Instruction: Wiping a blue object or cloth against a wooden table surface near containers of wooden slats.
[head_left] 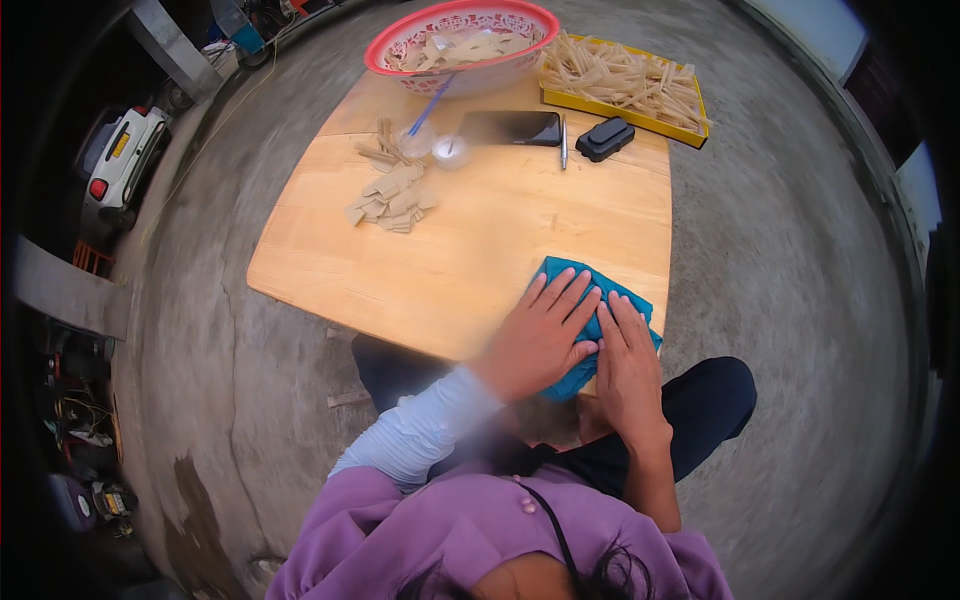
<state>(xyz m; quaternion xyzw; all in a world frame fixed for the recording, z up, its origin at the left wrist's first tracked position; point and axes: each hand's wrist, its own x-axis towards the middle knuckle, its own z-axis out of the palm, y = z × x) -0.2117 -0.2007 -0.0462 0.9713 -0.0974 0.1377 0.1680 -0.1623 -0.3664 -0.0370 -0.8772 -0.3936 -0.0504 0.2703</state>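
The left grip point(540, 335) and right grip point(630, 370) are laid flat, fingers extended and unclenched, on a teal cloth point(604, 280) at the near right corner of the surface point(450, 260). Beige pieces point(395, 197) are piled nearer the left edge; a red-rimmed basin point(490, 82) and yellow tray point(620, 117) are set along the far edge.

One left hand point(545, 335) plus one right hand point(630, 365) makes two, then I get one teal cloth point(574, 376), one table point(480, 225), one basin point(490, 80), one yellow tray point(620, 118), one phone point(530, 128), one pen point(564, 145), one black case point(605, 139), one white car point(130, 160), and tan strips point(392, 195), lol, way too many to count.
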